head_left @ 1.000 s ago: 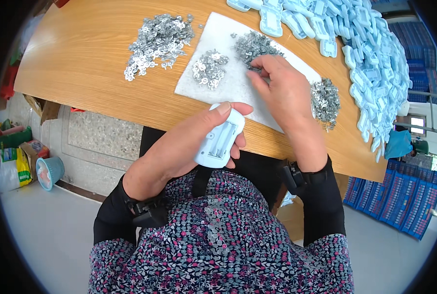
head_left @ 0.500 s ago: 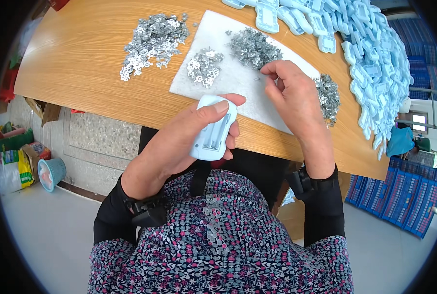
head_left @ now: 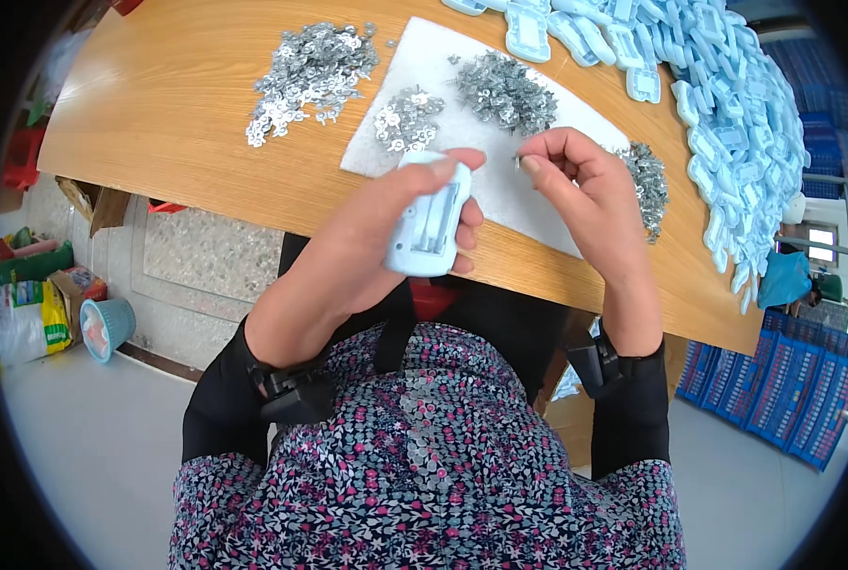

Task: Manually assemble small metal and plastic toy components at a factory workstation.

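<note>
My left hand (head_left: 371, 223) is closed around a light blue plastic casing (head_left: 430, 223), its open battery compartment facing up and my thumb across its upper end. My right hand (head_left: 585, 185) pinches a small metal piece (head_left: 518, 162) between thumb and forefinger, a little right of the casing. Under and beyond the hands lies a white foam sheet (head_left: 485, 190). It carries a dark pile of metal clips (head_left: 507, 92) and a smaller pile of flat metal contacts (head_left: 407, 119). Another heap of small metal parts (head_left: 648, 185) sits to the right, partly behind my right hand.
On the wooden table (head_left: 186, 123), a pile of flat metal contacts (head_left: 314, 76) lies at the left. Many light blue casings (head_left: 728, 123) are heaped at the right and far side. A blue basket (head_left: 106, 330) stands on the floor at left; blue racks (head_left: 775, 385) stand at right.
My right hand has lifted back from the dark clip pile with a small metal piece pinched in its fingertips. My left hand has raised the casing slightly away from me.
</note>
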Tool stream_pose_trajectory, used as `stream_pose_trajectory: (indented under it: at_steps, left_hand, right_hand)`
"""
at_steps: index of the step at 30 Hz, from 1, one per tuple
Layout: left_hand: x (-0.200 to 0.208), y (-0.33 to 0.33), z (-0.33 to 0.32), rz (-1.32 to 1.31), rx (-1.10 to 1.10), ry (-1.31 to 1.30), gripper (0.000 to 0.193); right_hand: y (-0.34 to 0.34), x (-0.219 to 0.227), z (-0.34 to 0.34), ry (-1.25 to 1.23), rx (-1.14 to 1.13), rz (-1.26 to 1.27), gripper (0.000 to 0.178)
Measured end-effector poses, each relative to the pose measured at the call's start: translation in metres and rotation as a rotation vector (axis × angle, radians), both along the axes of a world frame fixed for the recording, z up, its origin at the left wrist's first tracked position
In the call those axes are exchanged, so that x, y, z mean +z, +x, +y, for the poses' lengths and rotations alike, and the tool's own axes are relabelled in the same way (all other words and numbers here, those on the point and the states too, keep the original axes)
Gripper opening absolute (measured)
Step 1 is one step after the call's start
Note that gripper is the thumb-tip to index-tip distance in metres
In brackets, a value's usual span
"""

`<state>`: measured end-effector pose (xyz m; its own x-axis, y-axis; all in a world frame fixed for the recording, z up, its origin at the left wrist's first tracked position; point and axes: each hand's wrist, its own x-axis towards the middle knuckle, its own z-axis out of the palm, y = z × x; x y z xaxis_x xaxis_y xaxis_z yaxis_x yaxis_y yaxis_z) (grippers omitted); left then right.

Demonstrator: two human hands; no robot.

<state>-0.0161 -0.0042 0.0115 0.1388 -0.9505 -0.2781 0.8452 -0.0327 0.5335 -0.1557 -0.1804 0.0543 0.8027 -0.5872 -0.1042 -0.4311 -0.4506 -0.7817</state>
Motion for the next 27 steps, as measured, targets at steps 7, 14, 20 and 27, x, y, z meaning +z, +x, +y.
stream_pose_trajectory:
  at_steps: [7,14,20,27]
  left_hand:
    - [0.003,-0.013,-0.019,-0.269,0.110,0.000,0.049]
    - [-0.003,-0.023,-0.024,-0.150,0.077,-0.019,0.052]
    - [0.004,-0.023,-0.025,-0.054,0.046,0.025,0.053]
    - [-0.002,-0.024,-0.025,-0.075,0.060,-0.021,0.054]
  right_hand:
    - [-0.011,0.021,0.013,0.091,0.174,0.011,0.012]
    - [-0.018,-0.002,0.014,0.501,-0.015,-0.164,0.018]
    - [-0.017,-0.011,0.024,0.522,-0.098,-0.209,0.018]
    - [-0.019,-0.004,0.022,0.491,-0.032,-0.201,0.017]
